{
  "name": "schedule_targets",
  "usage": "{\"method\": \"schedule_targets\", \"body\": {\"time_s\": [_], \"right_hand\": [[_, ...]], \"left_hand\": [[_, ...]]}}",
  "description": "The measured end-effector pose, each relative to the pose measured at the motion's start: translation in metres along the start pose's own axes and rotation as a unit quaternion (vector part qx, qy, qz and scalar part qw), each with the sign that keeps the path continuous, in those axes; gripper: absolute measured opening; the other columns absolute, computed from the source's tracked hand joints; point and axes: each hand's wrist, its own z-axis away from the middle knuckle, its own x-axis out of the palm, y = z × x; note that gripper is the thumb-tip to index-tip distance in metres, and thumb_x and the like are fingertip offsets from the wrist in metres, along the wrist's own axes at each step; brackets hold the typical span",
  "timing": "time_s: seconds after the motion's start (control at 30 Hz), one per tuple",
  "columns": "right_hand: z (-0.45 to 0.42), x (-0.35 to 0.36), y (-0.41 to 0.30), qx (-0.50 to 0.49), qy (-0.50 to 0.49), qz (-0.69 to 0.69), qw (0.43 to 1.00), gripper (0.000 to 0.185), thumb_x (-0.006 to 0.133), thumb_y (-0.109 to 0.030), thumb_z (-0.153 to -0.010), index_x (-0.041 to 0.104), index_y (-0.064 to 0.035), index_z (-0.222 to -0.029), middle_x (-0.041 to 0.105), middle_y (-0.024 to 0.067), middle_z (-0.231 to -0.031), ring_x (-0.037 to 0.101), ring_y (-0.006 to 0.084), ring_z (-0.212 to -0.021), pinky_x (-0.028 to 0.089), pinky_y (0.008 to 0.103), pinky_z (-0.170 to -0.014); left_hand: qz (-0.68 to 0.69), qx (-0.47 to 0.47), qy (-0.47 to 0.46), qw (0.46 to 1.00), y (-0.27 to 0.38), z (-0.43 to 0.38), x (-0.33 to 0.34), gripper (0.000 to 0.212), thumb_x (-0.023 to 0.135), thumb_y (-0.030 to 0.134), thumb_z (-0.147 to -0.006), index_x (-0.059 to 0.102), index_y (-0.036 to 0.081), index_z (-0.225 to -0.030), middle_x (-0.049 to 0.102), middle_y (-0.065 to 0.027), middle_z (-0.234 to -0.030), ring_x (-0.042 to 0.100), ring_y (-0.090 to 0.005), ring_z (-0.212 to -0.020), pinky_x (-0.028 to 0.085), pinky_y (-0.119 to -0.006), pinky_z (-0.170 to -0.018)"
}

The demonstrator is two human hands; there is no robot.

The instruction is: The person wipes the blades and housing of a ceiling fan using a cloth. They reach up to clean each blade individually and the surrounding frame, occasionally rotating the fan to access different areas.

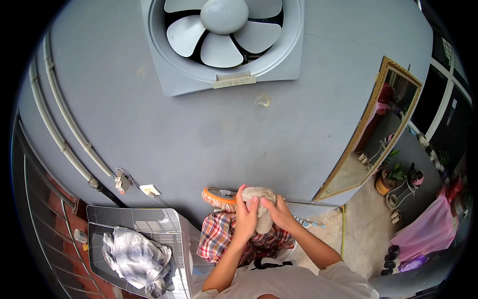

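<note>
Both my hands hold a beige fuzzy cloth item (264,215), whose exact kind I cannot tell. My left hand (247,215) grips its left side and my right hand (279,213) its right side, with both thumbs on top. Part of the item hangs down between the hands. Below them lies red and blue plaid fabric (216,233), partly hidden by my forearms. Just left of my hands, a round mop head with an orange rim (219,199) rests near the wall.
A grey basin (181,246) at lower left holds a striped shirt (138,254). A wall fan (224,17) is above, a socket (150,190) to the left. A gold-framed mirror (351,149) leans at right, with a potted plant (386,181) and pink cloth (429,231) beyond it.
</note>
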Motion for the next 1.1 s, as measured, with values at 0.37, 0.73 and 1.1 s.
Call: {"method": "schedule_targets", "body": {"time_s": [0.37, 0.73, 1.1], "right_hand": [[0.011, -0.024, 0.026, 0.018, -0.121, -0.394, 0.911, 0.088, 0.071, -0.020, -0.071, 0.029, -0.0094, -0.148, 0.046, 0.0088, -0.137, 0.048, 0.0237, -0.127, 0.041, 0.0402, -0.106], [-0.031, -0.050, -0.098, -0.001, -0.021, -0.375, 0.927, 0.050, 0.043, -0.015, -0.088, 0.042, -0.0049, -0.137, 0.053, 0.0098, -0.132, 0.052, 0.0228, -0.124, 0.040, 0.0394, -0.107], [-0.266, -0.098, -0.395, -0.625, 0.368, 0.354, 0.591, 0.052, 0.068, -0.018, -0.083, 0.054, -0.0254, -0.132, 0.047, 0.0110, -0.137, 0.041, 0.0380, -0.124, 0.039, 0.0474, -0.103]], "left_hand": [[0.100, 0.182, -0.074, 0.975, -0.020, -0.002, 0.017, 0.027, 0.058, 0.021, -0.098, 0.047, 0.000, -0.112, 0.059, -0.0117, -0.112, 0.055, -0.0174, -0.103, 0.045, -0.034, -0.093], [-0.378, 0.378, -0.028, 0.845, 0.119, -0.052, 0.000, 0.074, 0.064, 0.026, -0.088, 0.031, 0.002, -0.149, 0.031, -0.0220, -0.154, 0.028, -0.0393, -0.143, 0.013, -0.055, -0.117], [-0.445, 0.538, 0.346, 0.627, 0.231, -0.249, 0.002, 0.063, 0.051, 0.025, -0.089, 0.037, 0.003, -0.147, 0.029, -0.0185, -0.156, 0.023, -0.0363, -0.146, 0.004, -0.058, -0.117]]}}
